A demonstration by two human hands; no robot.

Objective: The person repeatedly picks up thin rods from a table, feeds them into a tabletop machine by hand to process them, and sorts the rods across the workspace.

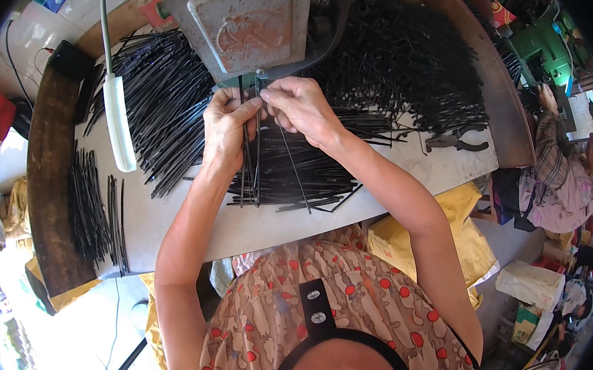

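Note:
Close under the head of a grey machine [247, 27] with worn paint, both my hands work near each other. My left hand [225, 131] is closed, thumb against fingers, around a few thin black rods [258, 178] that hang down toward me. Just to its right, my right hand [304, 110] pinches the upper part of a thin black rod at the machine's lower edge. Another slender rod [295, 174] slants down below the right hand. The fingers partly hide the rods' upper ends and the machine's working point.
Black rods lie in a left heap [161, 91], a tangled right heap [398, 56] and a nearer layer [323, 168]. Pliers [456, 141] rest at the table's [173, 231] right. A white lamp [119, 123] hangs at left. Wooden boards flank the table. A co-worker [557, 183] sits far right.

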